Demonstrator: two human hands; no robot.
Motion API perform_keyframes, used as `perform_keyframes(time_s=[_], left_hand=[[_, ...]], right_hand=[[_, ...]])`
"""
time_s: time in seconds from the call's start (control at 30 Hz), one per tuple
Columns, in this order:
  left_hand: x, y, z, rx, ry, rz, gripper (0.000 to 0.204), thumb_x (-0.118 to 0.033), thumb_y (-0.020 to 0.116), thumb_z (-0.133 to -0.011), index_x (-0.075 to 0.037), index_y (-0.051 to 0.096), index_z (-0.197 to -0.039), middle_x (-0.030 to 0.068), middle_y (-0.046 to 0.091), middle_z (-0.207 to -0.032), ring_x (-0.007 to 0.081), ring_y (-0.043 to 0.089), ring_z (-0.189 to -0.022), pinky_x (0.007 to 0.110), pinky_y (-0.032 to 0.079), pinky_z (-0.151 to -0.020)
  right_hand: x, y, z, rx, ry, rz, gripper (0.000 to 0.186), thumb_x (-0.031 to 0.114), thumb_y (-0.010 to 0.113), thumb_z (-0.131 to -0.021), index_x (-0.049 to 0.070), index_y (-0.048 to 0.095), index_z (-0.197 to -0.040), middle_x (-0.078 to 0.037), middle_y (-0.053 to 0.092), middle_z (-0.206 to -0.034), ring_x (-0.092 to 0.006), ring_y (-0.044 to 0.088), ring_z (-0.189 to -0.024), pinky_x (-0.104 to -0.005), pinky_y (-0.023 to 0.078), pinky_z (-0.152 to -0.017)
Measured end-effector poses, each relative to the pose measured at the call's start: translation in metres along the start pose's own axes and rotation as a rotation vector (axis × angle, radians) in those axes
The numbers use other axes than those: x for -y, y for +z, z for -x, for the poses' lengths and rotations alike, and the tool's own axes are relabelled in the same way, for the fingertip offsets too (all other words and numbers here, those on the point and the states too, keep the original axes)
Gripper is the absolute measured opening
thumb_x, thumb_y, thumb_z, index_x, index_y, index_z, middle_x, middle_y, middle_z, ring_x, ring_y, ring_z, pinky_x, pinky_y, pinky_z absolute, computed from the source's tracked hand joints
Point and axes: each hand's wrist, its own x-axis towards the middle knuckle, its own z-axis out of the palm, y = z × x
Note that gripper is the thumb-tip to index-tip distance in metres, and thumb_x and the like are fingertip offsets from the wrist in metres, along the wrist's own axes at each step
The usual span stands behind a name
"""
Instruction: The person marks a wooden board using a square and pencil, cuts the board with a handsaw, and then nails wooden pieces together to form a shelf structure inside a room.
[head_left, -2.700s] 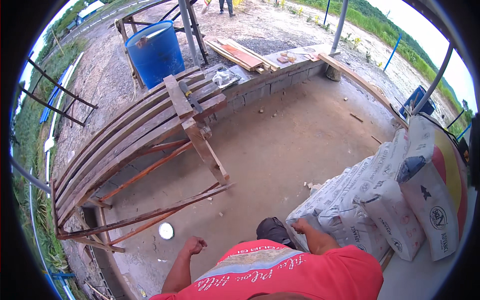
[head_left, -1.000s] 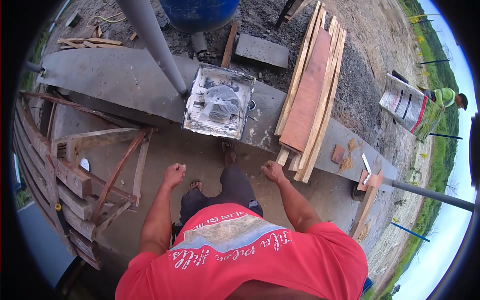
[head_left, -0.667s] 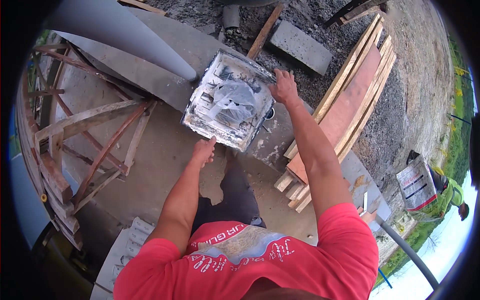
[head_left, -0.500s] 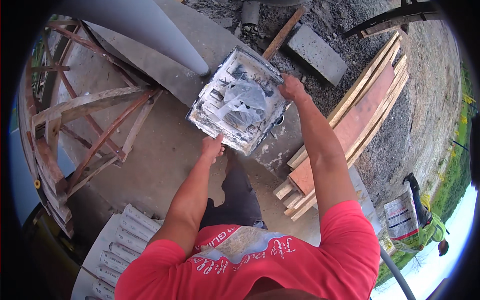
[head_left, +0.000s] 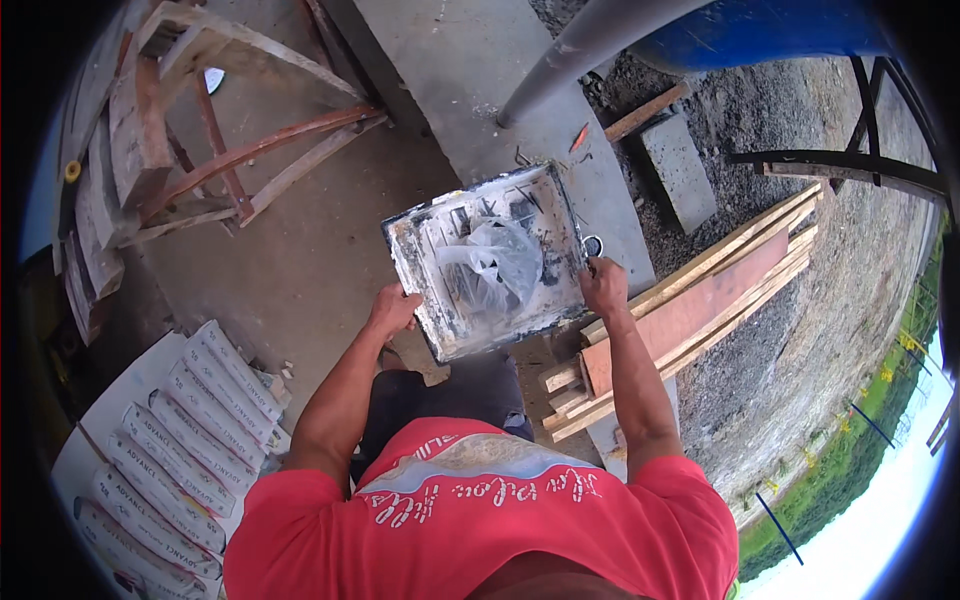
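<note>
1. Slab (head_left: 300, 270): bare concrete floor under the person, bounded by a raised concrete ledge (head_left: 470, 70). A grey pipe (head_left: 590, 45) rises from the ledge, with a blue drum (head_left: 760, 30) behind it.
2. Sacks (head_left: 170, 440): white printed bags stacked at the lower left, well apart from the hands.
3. Trestles (head_left: 170, 150): rough timber frames lying at the upper left, on the slab.
4. Planks (head_left: 700, 300): a stack of boards to the right, just beside the right forearm, partly under the tray's corner in this view.
5. Tray (head_left: 430, 250): a square, shallow metal tray, crusted white and dark, held clear of the ledge at chest height and tilted slightly. It appears stiff and moderately heavy; the dried crust should give good friction, but the thin rims may be sharp. Opposite rims are the sound grip points, as used here.
6. Bag (head_left: 500, 255): a crumpled clear plastic bag lies loose inside the tray. It is light and soft, and may slide out if the tray tips.
7. Left hand (head_left: 392, 308): clenched on the tray's near left rim.
8. Right hand (head_left: 603, 285): clenched on the right rim, near a corner.
</note>
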Motion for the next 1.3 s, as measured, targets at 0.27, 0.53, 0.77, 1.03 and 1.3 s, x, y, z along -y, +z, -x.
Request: perform_keyframes(time_s=[0.27,0.53,0.77,1.03,1.3], left_hand=[[0.151,-0.16,0.107,-0.526,0.227,-0.216,0.03,-0.025,0.055,-0.079,0.001,0.066,-0.089,0.0281,0.066,-0.084,0.0457,0.064,-0.085,0.05,0.051,-0.079],[0.274,-0.329,0.242,-0.993,0.168,0.014,0.028,-0.026,0.06,-0.078,0.001,0.067,-0.077,0.027,0.064,-0.072,0.0446,0.065,-0.07,0.051,0.051,-0.069],[0.352,-0.489,0.303,-1.136,0.073,0.085,0.027,-0.023,0.061,-0.074,0.002,0.068,-0.081,0.0282,0.064,-0.073,0.0456,0.065,-0.073,0.049,0.051,-0.069],[0.386,-0.683,0.264,-1.145,0.01,0.026,0.027,-0.023,0.06,-0.074,0.004,0.066,-0.076,0.0298,0.064,-0.076,0.0474,0.064,-0.074,0.051,0.051,-0.07],[0.422,-0.887,0.196,-1.272,0.021,0.137,0.032,-0.028,0.06,-0.073,0.004,0.064,-0.072,0.0299,0.063,-0.074,0.0476,0.062,-0.072,0.051,0.051,-0.069]], right_hand=[[0.209,0.076,0.081,0.01,-0.215,-0.026,0.02,0.018,0.065,-0.078,0.0,0.059,-0.073,-0.021,0.058,-0.07,-0.0393,0.058,-0.065,-0.0476,0.046,-0.062],[0.472,0.159,0.073,0.12,-0.528,-0.153,0.017,0.016,0.063,-0.077,0.0,0.064,-0.076,-0.021,0.062,-0.073,-0.0394,0.06,-0.07,-0.0461,0.048,-0.065],[0.659,0.263,0.059,0.273,-0.667,-0.157,0.027,0.024,0.064,-0.075,-0.003,0.062,-0.075,-0.024,0.06,-0.071,-0.0421,0.061,-0.066,-0.046,0.048,-0.063],[0.826,0.392,-0.039,0.388,-0.692,-0.117,0.023,0.021,0.066,-0.077,-0.003,0.066,-0.08,-0.024,0.063,-0.074,-0.0392,0.064,-0.07,-0.0448,0.049,-0.065],[1.052,0.464,-0.147,0.406,-0.803,-0.062,0.021,0.018,0.064,-0.076,-0.002,0.064,-0.077,-0.023,0.062,-0.075,-0.0402,0.061,-0.071,-0.0463,0.048,-0.068]])
